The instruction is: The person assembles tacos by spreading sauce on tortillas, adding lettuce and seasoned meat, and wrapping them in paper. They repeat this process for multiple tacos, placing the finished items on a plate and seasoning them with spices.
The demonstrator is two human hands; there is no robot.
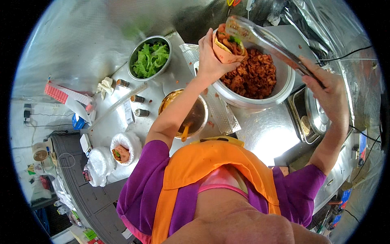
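While apparently midway, find, leftmost, two crumpled white plastic bags (100, 164), including one with a finished-looking wrap (121, 154); next, one round steel bowl (164, 70) of green lettuce (150, 61). Then, left hand (212, 59) curled around one filled wrap in peach-coloured paper (226, 52), seemingly left to bag, over one round white pot (289, 85) of red-brown meat (254, 79); rightmost, right hand (328, 89) gripping long translucent tongs (280, 48).

Wrap (229, 52): sat in the left hand (213, 61)
Tongs (280, 51): reached from the right hand (328, 87) toward the wrap
Filling bowl (286, 81): stood between both hands, partly beneath the wrap
Lettuce bowl (161, 73): stood on the surface (260, 128), left of the left hand
Sauce bowl (206, 117): lay under the left forearm (178, 107)
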